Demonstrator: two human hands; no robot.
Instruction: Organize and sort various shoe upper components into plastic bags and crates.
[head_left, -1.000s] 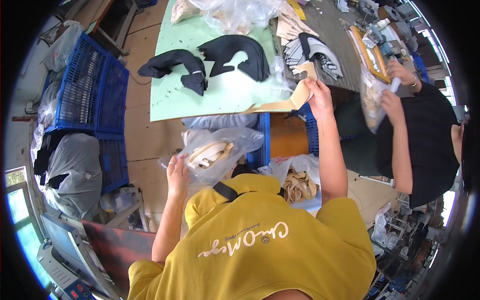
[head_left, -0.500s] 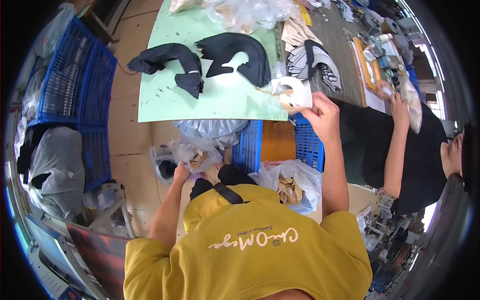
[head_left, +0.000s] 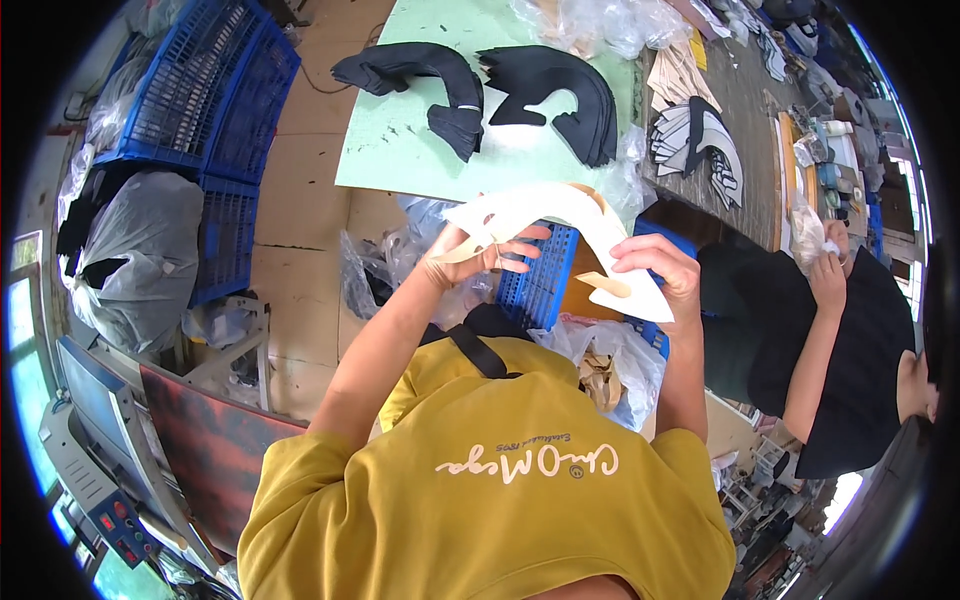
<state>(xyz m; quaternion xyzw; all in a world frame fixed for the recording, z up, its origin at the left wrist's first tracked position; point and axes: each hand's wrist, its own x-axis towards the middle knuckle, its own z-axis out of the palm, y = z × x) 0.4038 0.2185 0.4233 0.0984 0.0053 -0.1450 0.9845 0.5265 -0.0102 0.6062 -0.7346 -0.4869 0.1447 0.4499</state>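
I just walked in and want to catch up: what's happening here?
The person's right hand grips one end of a white curved piece; the left hand, fingers spread, is at its other end. It is held by the near edge of the green tabletop, where two black curved stacks lie. To the right, a co-worker in black handles a plastic bag.

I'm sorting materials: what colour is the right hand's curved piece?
The curved piece is mostly white with some tan; see head view.
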